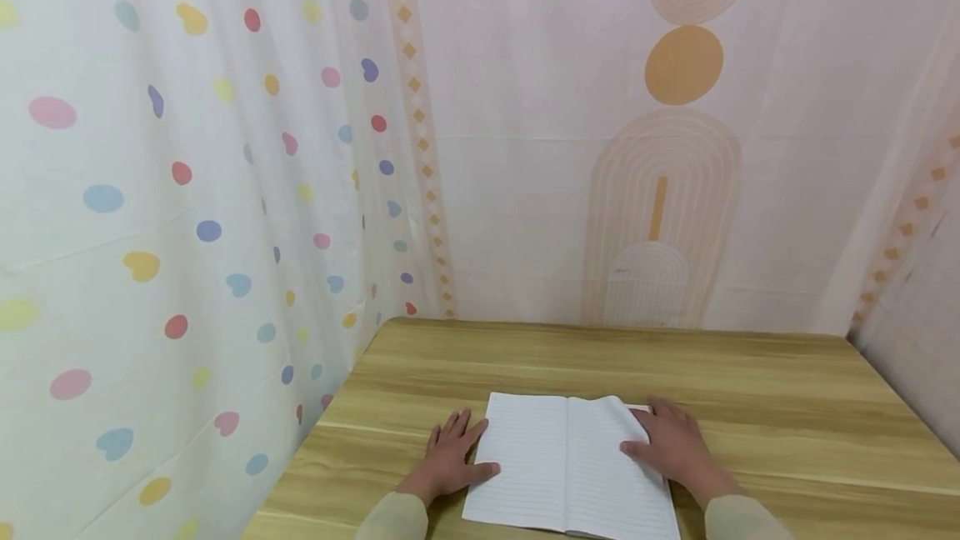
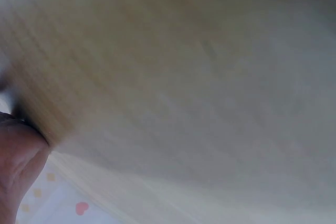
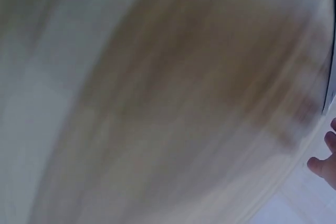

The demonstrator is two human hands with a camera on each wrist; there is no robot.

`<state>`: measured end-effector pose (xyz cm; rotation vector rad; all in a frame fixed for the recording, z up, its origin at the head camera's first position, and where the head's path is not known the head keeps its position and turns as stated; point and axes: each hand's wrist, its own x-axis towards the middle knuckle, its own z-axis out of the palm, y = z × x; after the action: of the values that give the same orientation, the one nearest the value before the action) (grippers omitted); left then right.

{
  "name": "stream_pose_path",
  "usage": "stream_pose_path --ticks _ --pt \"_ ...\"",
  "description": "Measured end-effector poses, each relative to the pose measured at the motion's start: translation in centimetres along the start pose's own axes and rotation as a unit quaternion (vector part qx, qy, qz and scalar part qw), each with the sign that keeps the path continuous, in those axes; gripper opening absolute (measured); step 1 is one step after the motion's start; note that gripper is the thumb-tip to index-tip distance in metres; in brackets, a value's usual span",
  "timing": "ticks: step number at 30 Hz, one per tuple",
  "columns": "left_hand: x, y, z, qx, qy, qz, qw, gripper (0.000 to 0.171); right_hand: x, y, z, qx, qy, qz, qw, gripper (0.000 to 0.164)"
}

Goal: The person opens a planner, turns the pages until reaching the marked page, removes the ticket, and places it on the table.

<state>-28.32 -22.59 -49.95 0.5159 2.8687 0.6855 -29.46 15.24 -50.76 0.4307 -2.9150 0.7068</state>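
Note:
An open notebook (image 1: 525, 461) with white lined pages lies on the wooden table. My left hand (image 1: 447, 461) rests at its left edge, thumb over the margin of the left page and the other fingers spread towards the tabletop. At the opposite side, my right hand (image 1: 675, 444) holds the right page (image 1: 607, 465) near its upper outer corner. The thumb lies on top of that page, whose corner curls up and bares a strip of the sheet beneath. Only part of the left hand (image 2: 21, 166) shows in the left wrist view, and a few right-hand fingertips (image 3: 316, 166) in the right wrist view.
The wood-grain table (image 1: 787, 407) extends beyond the notebook to the back and both sides. A dotted curtain (image 1: 225, 190) hangs along the left, and a pale patterned curtain (image 1: 525, 190) behind the table's far edge.

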Motion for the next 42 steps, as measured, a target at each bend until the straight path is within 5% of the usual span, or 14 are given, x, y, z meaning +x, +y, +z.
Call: stream_pose_path --ticks 7,19,25,29,32,37,42 --pt "0.0 0.1 -0.1 -0.002 0.002 0.0 1.0 0.078 0.7 -0.6 0.1 0.098 0.047 0.031 0.994 0.055" --pt "0.1 -0.5 0.0 -0.006 0.0 -0.002 1.0 0.081 1.2 -3.0 -2.6 0.279 0.065 0.086 0.954 0.057" --pt "0.0 -0.2 -0.1 -0.002 0.002 -0.001 1.0 0.08 1.3 -4.6 -2.7 0.374 0.081 0.112 0.917 0.059" --pt "0.0 -0.1 0.0 0.0 0.004 0.0 1.0 0.079 1.4 -5.5 -2.3 0.452 0.076 0.116 0.881 0.05" --pt "0.1 -0.1 0.1 0.003 0.005 0.001 1.0 0.078 1.6 -6.2 -1.8 0.48 0.069 0.109 0.868 0.046" --pt "0.0 -0.2 0.1 0.002 0.005 0.001 1.0 0.078 1.8 -7.2 -0.9 0.462 0.068 0.085 0.88 0.044" --pt "0.1 -0.3 0.2 -0.001 0.007 0.002 1.0 0.079 1.5 -8.0 0.2 0.354 0.07 0.026 0.932 0.039"
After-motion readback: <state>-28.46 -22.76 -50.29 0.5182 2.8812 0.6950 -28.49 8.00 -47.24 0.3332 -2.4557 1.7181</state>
